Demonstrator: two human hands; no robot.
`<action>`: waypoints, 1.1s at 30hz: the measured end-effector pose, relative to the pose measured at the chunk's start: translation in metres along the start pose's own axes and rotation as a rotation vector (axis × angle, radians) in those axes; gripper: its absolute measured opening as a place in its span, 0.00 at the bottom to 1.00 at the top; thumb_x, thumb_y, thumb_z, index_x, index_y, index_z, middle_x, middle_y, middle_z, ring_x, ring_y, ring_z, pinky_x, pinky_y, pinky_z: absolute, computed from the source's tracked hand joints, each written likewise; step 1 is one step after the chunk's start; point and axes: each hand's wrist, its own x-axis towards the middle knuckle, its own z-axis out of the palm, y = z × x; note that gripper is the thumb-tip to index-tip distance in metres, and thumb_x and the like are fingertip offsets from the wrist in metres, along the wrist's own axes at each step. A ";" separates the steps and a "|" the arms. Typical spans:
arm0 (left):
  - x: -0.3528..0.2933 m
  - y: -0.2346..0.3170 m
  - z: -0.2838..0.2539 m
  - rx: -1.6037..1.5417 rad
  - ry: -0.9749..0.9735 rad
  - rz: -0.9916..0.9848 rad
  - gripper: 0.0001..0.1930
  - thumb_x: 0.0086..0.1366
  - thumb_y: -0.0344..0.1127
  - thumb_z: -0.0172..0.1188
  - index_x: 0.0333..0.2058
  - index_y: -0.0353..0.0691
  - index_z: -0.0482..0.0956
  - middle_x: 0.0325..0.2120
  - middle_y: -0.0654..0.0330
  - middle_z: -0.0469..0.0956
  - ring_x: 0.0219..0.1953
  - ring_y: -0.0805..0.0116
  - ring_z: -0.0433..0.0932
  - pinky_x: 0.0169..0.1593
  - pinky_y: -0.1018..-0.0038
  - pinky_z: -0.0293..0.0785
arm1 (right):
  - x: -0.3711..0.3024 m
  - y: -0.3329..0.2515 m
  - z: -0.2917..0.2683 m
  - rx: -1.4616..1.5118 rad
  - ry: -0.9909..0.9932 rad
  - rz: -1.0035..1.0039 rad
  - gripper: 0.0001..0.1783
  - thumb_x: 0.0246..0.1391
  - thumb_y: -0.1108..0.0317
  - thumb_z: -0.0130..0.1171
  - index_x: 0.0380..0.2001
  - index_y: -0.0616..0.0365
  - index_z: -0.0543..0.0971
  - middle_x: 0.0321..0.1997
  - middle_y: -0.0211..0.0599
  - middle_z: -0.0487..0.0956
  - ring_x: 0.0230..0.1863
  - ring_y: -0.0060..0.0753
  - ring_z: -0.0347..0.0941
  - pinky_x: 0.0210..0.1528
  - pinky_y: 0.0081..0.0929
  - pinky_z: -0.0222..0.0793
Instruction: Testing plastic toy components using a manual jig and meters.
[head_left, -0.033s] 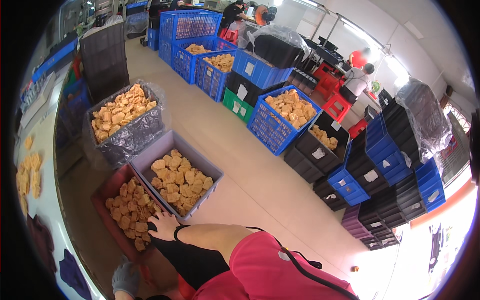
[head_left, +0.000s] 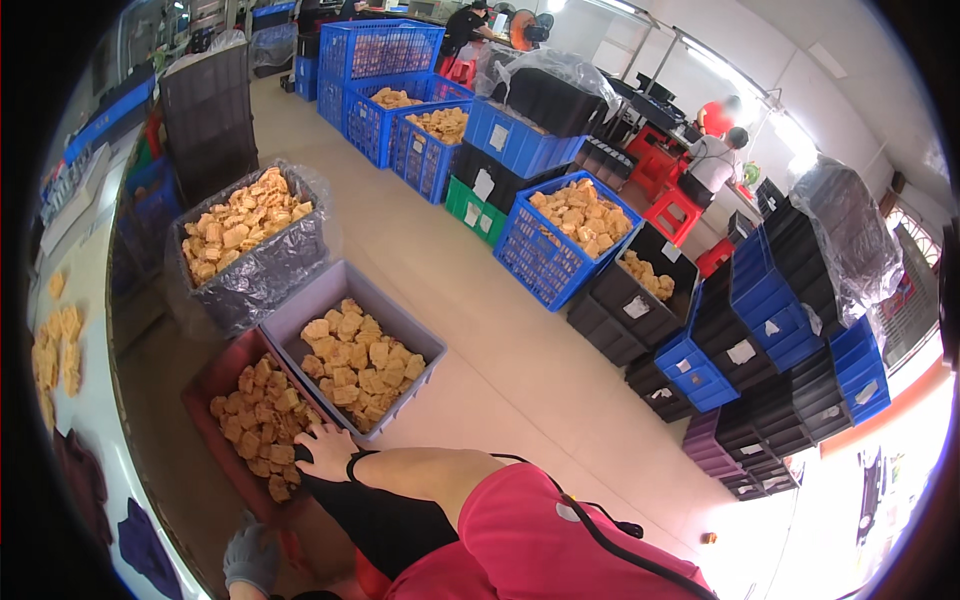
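My right hand (head_left: 326, 452), with a black band at its wrist, rests with spread fingers at the rim between the reddish-brown crate (head_left: 208, 382) and the grey crate (head_left: 425, 342). Nothing shows in its fingers. Close to them lies a heap of tan, lumpy pieces (head_left: 258, 410) in the brown crate. More such pieces (head_left: 350, 350) fill the middle of the grey crate. Low in the picture, my left hand (head_left: 250, 557) wears a grey glove. Its fingers look loosely stretched out, holding nothing that I can see, beside the near part of the brown crate.
Beyond the grey crate stands a plastic-lined crate (head_left: 255, 285) heaped with tan pieces. A white table (head_left: 105, 425) runs along the left. Blue baskets (head_left: 545, 262) and stacked black and blue crates (head_left: 745, 290) line the right. Several people sit at the back by red stools (head_left: 672, 215).
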 end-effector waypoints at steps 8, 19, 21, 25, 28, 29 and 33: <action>-0.001 -0.003 0.000 -0.019 -0.019 0.007 0.19 0.57 0.42 0.59 0.46 0.43 0.77 0.43 0.51 0.77 0.47 0.48 0.74 0.51 0.58 0.70 | 0.000 0.002 -0.001 0.016 -0.017 0.004 0.27 0.53 0.48 0.57 0.54 0.45 0.69 0.54 0.45 0.66 0.61 0.51 0.59 0.55 0.59 0.59; 0.000 -0.011 0.006 -0.018 0.008 0.051 0.19 0.55 0.41 0.60 0.46 0.43 0.77 0.43 0.51 0.77 0.48 0.49 0.74 0.51 0.59 0.70 | 0.001 0.003 0.003 -0.011 -0.008 0.002 0.27 0.53 0.46 0.56 0.55 0.43 0.69 0.56 0.43 0.67 0.60 0.51 0.60 0.53 0.55 0.61; 0.002 -0.007 0.003 -0.014 -0.008 0.047 0.19 0.55 0.41 0.60 0.46 0.43 0.77 0.43 0.51 0.77 0.48 0.48 0.74 0.51 0.59 0.70 | 0.001 0.005 0.000 -0.014 -0.005 0.005 0.27 0.53 0.47 0.57 0.55 0.43 0.69 0.57 0.43 0.66 0.60 0.51 0.60 0.53 0.55 0.61; -0.002 -0.001 0.000 0.028 0.003 0.023 0.17 0.56 0.41 0.60 0.45 0.45 0.77 0.43 0.50 0.77 0.47 0.47 0.74 0.50 0.58 0.70 | 0.002 0.002 0.001 -0.016 0.000 0.007 0.27 0.52 0.47 0.57 0.54 0.43 0.70 0.56 0.43 0.67 0.59 0.52 0.61 0.53 0.54 0.62; -0.011 -0.005 -0.007 0.005 0.015 0.014 0.16 0.58 0.41 0.58 0.45 0.47 0.78 0.43 0.50 0.78 0.48 0.47 0.74 0.51 0.58 0.71 | 0.007 -0.005 0.007 -0.012 0.064 -0.052 0.27 0.52 0.46 0.58 0.53 0.43 0.71 0.55 0.42 0.69 0.59 0.51 0.62 0.53 0.52 0.63; -0.011 -0.001 -0.009 0.003 0.029 -0.014 0.16 0.58 0.41 0.58 0.45 0.47 0.78 0.43 0.50 0.78 0.48 0.47 0.74 0.51 0.58 0.71 | 0.004 -0.004 0.007 -0.017 0.096 -0.048 0.27 0.51 0.45 0.58 0.52 0.43 0.73 0.53 0.41 0.71 0.58 0.50 0.64 0.52 0.51 0.64; -0.003 0.015 -0.008 0.040 -0.124 -0.075 0.17 0.62 0.49 0.53 0.46 0.51 0.79 0.44 0.50 0.78 0.49 0.47 0.75 0.52 0.58 0.71 | -0.003 0.001 -0.002 -0.075 0.092 -0.024 0.28 0.50 0.41 0.56 0.52 0.38 0.73 0.52 0.40 0.71 0.58 0.50 0.66 0.51 0.56 0.66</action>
